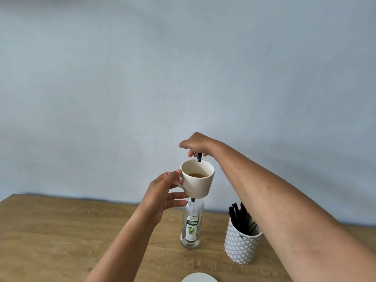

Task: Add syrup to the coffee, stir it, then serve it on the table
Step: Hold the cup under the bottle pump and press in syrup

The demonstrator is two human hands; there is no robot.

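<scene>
My left hand (162, 192) holds a cream mug (200, 185) by its handle, lifted in the air above the table. Brown coffee (197, 175) fills the lower part of the mug. Right behind the mug's far rim, my right hand (194, 144) presses on the dark pump head (199, 157) of the syrup bottle. The clear syrup bottle (192, 226) with a white and green label stands upright on the wooden table (61, 231), its neck hidden behind the mug.
A white patterned cup (241, 246) full of dark stir sticks (241, 217) stands to the right of the bottle. A white round rim (198, 277) shows at the bottom edge. A pale blue wall rises behind the table.
</scene>
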